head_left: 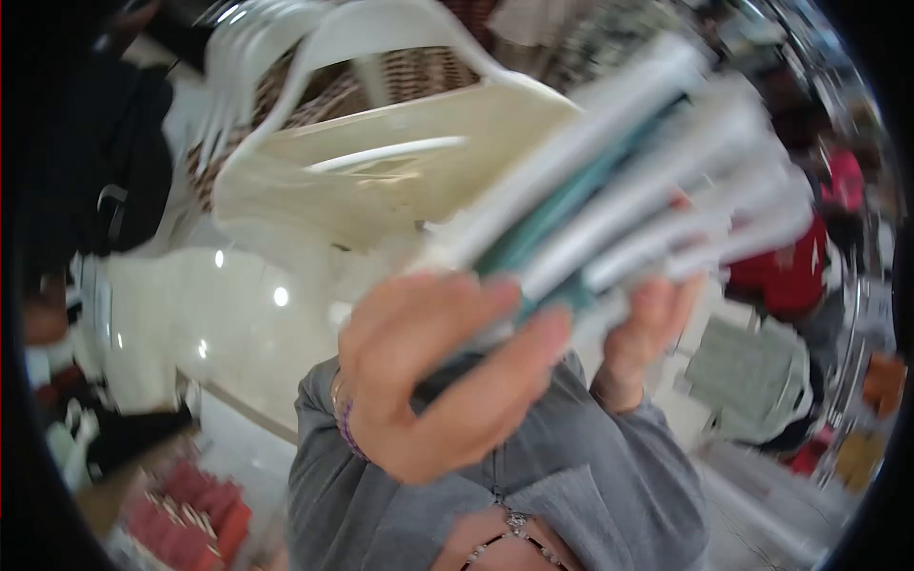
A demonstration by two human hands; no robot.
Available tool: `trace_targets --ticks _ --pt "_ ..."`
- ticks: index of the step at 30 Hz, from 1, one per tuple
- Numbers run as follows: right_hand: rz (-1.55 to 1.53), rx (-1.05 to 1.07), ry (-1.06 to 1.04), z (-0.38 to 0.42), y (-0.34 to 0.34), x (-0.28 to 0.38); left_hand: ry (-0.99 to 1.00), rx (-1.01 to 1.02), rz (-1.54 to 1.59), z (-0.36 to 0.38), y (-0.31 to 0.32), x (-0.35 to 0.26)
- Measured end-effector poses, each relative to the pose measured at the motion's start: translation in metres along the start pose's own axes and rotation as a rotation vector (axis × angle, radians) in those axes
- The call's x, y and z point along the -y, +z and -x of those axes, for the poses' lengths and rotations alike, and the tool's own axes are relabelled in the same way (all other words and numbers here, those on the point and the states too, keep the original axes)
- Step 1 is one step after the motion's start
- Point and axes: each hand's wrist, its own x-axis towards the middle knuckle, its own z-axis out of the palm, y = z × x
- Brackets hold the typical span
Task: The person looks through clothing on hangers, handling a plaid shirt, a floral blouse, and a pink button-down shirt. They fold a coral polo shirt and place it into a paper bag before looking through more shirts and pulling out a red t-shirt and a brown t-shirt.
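My left hand (428, 371), with a purple beaded bracelet at its wrist, is closed round the lower end of a bundle of white hangers (657, 181). The bundle tilts up to the right and is blurred by motion. Between the hangers shows a strip of teal (562, 205), too smeared to identify. My right hand (647, 328) is against the lower right side of the bundle, its fingers bent and partly hidden by it. Behind, a large white hanger (381, 24) stands in front of a cream panel or bag (400, 171).
More white hangers (252, 48) with brown knit garments are at the upper left. A pale green garment (747, 376) and a red one (785, 266) are at the right. Folded pink items (186, 519) lie at lower left. A dark-clothed person (95, 162) is partly visible at far left.
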Motion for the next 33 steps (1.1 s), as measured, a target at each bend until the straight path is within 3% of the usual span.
trace_targets --ticks 3,4,5,8,10,12,13,17,19,22,25,28,33 --pt "0.14 0.172 0.015 -0.003 -0.008 0.027 0.283 0.104 0.372 0.015 0.026 -0.029" --pt "0.175 0.209 0.035 0.003 -0.01 0.033 0.27 0.31 0.413 0.011 0.03 -0.037" --pt "0.277 0.157 -0.156 0.014 -0.01 0.027 0.299 0.37 0.375 0.014 0.043 -0.038" --pt "0.173 0.242 -0.178 0.037 -0.048 0.043 0.115 0.333 0.242 0.019 0.059 -0.056" --pt "0.185 0.414 0.013 0.079 -0.085 0.047 -0.344 0.205 0.539 0.037 0.087 -0.092" --pt "0.269 0.62 0.266 0.118 -0.135 0.064 -0.31 0.434 0.636 0.045 0.117 -0.126" --pt "0.323 0.525 0.335 0.145 -0.156 0.072 -0.292 0.551 0.687 0.05 0.136 -0.144" --pt "0.536 0.057 0.651 0.272 -0.238 0.113 0.001 1.324 0.918 0.098 0.219 -0.247" --pt "0.721 -0.251 0.763 0.34 -0.269 0.153 0.335 1.547 1.021 0.134 0.25 -0.311" --pt "0.64 -0.64 1.091 0.423 -0.277 0.227 0.737 1.818 1.184 0.199 0.26 -0.394" --pt "0.648 -0.984 1.227 0.477 -0.267 0.273 1.022 2.157 1.273 0.255 0.26 -0.465" --pt "0.586 -1.331 1.17 0.504 -0.275 0.287 1.134 2.375 1.298 0.315 0.269 -0.518" --pt "0.585 -1.364 1.427 0.582 -0.29 0.316 1.346 2.71 1.056 0.413 0.262 -0.605"
